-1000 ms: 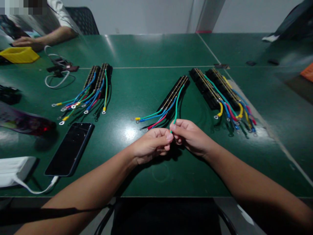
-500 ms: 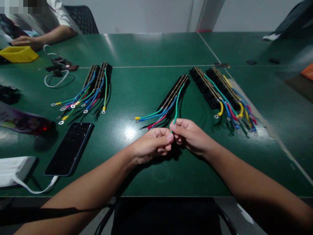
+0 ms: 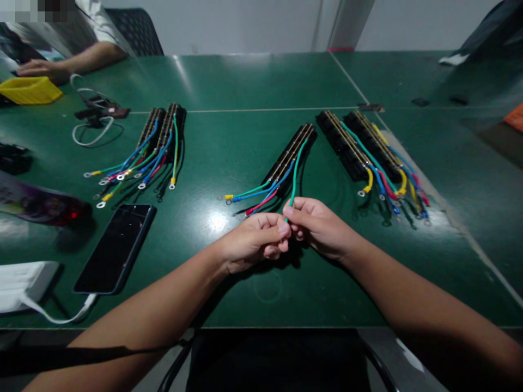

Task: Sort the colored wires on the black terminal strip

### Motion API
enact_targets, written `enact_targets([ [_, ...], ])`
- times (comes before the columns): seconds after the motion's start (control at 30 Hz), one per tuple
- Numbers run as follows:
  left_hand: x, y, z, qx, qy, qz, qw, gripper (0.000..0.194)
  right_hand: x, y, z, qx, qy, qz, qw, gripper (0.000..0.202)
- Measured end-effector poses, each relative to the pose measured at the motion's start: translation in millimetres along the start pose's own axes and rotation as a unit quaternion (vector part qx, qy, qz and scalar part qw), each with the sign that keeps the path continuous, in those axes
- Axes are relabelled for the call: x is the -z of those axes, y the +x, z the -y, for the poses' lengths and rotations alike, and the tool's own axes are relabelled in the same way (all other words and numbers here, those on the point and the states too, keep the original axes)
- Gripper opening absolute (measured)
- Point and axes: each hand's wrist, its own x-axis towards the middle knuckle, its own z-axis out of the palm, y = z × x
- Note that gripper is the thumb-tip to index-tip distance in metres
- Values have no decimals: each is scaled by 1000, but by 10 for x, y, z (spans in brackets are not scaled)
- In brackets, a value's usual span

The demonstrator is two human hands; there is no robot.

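My left hand (image 3: 257, 239) and my right hand (image 3: 321, 226) meet at the near middle of the table, both closed on one green wire (image 3: 296, 174). My right thumb and fingers pinch it just above my left ones, and its lower end is hidden in my left fingers. Its upper end joins a black terminal strip (image 3: 291, 155) with brass-coloured rails, lying slanted beyond my hands. Blue wires, a red wire and another green wire also leave that strip, reaching left to ring terminals (image 3: 229, 198) with yellow, blue and red sleeves.
Two wired strips (image 3: 163, 130) lie at left and two more (image 3: 359, 144) at right. Nearer on the left are a phone (image 3: 116, 247), a white power bank (image 3: 28, 286) and a bottle (image 3: 41, 201). Behind stand a yellow bin (image 3: 30, 90) and a person's forearm (image 3: 90, 59).
Hardly anything differs. Both hands keep their hold on the green wire in the same place, and the view has shifted very slightly.
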Motion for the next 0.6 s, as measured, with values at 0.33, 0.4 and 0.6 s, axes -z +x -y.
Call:
enact_targets([
  [0.33, 5, 3, -2, -2, -4, 5, 1000, 30, 8, -4, 0, 6, -2, 6, 1000, 37],
  [0.4, 3, 6, -4, 3, -10, 7, 1000, 30, 13, 0, -5, 8, -6, 13, 1000, 36],
  [0.6, 0, 1, -3, 1, -9, 1, 1000, 29, 19, 5, -14, 10, -5, 23, 1000, 35],
])
